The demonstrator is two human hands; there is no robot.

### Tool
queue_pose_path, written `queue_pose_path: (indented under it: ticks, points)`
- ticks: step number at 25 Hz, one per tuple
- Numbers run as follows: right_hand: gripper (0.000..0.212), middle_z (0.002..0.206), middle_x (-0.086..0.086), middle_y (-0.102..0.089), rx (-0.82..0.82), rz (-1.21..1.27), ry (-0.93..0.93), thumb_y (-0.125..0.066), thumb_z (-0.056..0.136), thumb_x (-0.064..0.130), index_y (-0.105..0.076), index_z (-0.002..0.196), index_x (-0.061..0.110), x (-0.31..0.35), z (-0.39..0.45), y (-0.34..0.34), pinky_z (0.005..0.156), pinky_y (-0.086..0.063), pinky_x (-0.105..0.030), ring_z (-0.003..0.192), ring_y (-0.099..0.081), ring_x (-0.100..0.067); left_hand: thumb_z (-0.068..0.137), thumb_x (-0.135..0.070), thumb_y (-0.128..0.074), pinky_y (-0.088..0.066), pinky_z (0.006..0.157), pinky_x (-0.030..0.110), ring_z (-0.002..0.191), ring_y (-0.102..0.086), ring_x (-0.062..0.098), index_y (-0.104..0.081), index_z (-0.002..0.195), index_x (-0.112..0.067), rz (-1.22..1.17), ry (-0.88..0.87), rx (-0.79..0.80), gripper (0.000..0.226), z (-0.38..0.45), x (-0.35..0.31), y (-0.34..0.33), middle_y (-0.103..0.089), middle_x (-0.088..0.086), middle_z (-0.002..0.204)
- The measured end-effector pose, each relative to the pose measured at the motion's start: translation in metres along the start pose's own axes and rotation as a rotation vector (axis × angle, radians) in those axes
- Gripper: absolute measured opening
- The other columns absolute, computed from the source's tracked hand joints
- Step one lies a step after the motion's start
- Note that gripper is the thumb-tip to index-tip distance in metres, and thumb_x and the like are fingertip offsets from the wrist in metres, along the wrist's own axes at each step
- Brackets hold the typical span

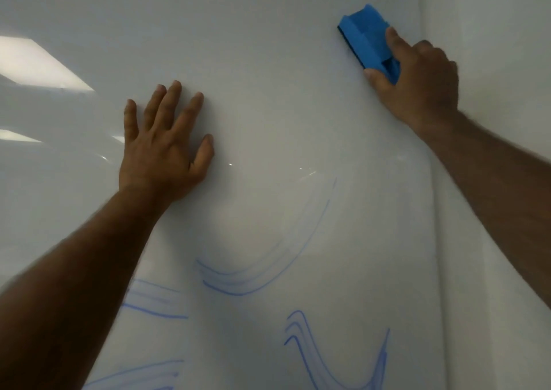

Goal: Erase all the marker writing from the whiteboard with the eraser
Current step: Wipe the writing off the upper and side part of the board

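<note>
Near the board's (pixel 268 46) upper right edge, our right hand (pixel 417 82) grips the eraser (pixel 368 42), pressed to a bare patch. Our left hand (pixel 161 148) lies flat, fingers spread, bracing the board. We judge the wiping half done: blue smears (pixel 256 282) remain toward the bottom edge, so next we sweep downward.

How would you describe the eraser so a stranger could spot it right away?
Look at the whiteboard, near its upper right edge. There the right hand grips a blue block-shaped eraser, pressed against the board. It is the only solid blue object; the other blue is thin smeared marker lines lower down.
</note>
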State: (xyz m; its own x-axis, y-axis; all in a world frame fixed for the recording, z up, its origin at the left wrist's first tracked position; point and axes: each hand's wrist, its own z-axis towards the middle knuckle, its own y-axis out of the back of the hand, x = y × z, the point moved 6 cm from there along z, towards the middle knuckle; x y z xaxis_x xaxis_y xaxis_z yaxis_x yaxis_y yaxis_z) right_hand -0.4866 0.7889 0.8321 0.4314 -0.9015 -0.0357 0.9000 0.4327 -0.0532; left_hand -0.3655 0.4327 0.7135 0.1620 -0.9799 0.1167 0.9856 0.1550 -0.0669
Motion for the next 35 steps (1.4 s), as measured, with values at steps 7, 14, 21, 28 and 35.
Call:
queue_pose_path:
  ticks: [7,14,21,28,35]
  points:
    - [0.054,0.107,-0.018,-0.065,-0.09,0.02,0.995,-0.055,0.103,0.049,-0.053,0.147,0.018,0.064,-0.097,-0.002,0.067,-0.044,-0.044,0.079,-0.056,-0.034,0.095,-0.053,-0.033,-0.007,0.123,0.059,0.154,-0.018,0.032,-0.032,0.158,-0.022,0.004,-0.004,0.01,0.07,0.0,0.0,-0.001,-0.024,0.014,0.165]
    - [0.07,0.111,-0.03,-0.058,0.03,-0.035,0.079,-0.051,0.1,0.059,-0.033,0.158,0.024,-0.004,-0.025,0.005,0.079,-0.047,-0.052,0.098,-0.056,-0.047,0.095,-0.052,-0.033,-0.008,0.122,0.061,0.153,-0.019,0.033,-0.033,0.157,-0.02,0.005,-0.007,0.0,0.069,-0.001,0.0,0.001,-0.025,0.015,0.165]
    - [0.069,0.107,-0.028,-0.059,0.06,0.036,0.265,-0.05,0.097,0.058,-0.039,0.156,0.023,0.033,-0.019,0.006,0.076,-0.049,-0.051,0.093,-0.058,-0.046,0.096,-0.051,-0.034,-0.008,0.122,0.061,0.153,-0.019,0.033,-0.033,0.157,-0.021,0.007,-0.012,-0.014,0.069,-0.002,0.0,0.0,-0.025,0.015,0.165]
    - [0.069,0.116,-0.029,-0.058,0.031,-0.063,0.006,-0.048,0.101,0.056,-0.027,0.159,0.024,0.014,-0.026,0.005,0.084,-0.045,-0.054,0.103,-0.055,-0.047,0.096,-0.051,-0.034,-0.008,0.123,0.061,0.153,-0.02,0.033,-0.033,0.157,-0.02,0.003,-0.012,-0.014,0.069,-0.002,0.0,0.0,-0.025,0.015,0.165]
    - [0.071,0.119,-0.03,-0.058,0.028,-0.039,-0.17,-0.05,0.101,0.053,-0.027,0.159,0.019,0.007,-0.025,0.01,0.092,-0.045,-0.056,0.11,-0.056,-0.047,0.096,-0.051,-0.034,-0.006,0.123,0.06,0.154,-0.019,0.032,-0.033,0.157,-0.02,-0.001,-0.012,-0.016,0.068,-0.003,0.0,0.0,-0.025,0.014,0.165]
